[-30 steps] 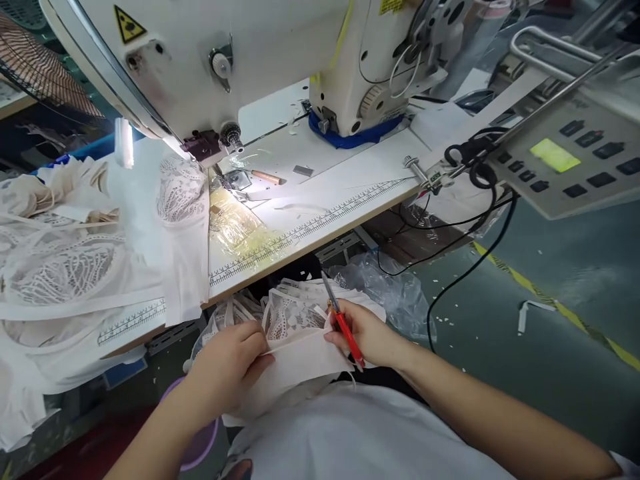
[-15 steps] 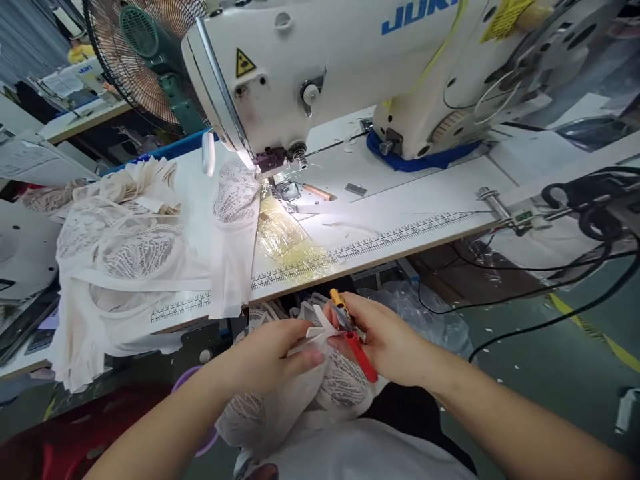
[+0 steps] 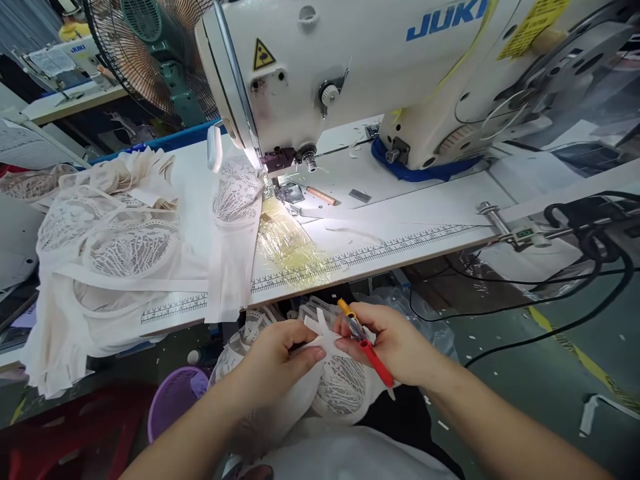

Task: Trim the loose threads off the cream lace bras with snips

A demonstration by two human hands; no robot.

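Observation:
In the head view, my left hand (image 3: 280, 357) pinches the white edge of a lace bra (image 3: 343, 387) between thumb and fingers, over my lap. Opposite it, my right hand (image 3: 387, 340) has its fingers closed round thread snips (image 3: 373, 357) with red and yellow handle parts. The thumb and fingertips of this hand also touch the bra's white band, close to a short strip end that sticks up. My fingers partly cover the snips' metal. More white lace lies under my left wrist, its outline partly hidden.
A JUKI sewing machine (image 3: 350, 67) stands on the table ahead, a lace bra piece (image 3: 235, 200) by its needle. At left lies a pile of white lace bras (image 3: 125, 253). A ruler strip (image 3: 390, 243) runs along the table edge. Below is a purple bin (image 3: 170, 400); behind, a fan (image 3: 135, 60).
The snips in my right hand have tilted and shifted slightly right and down, away from the strip. My left hand keeps its pinch on the bra. The whole view has shifted a little.

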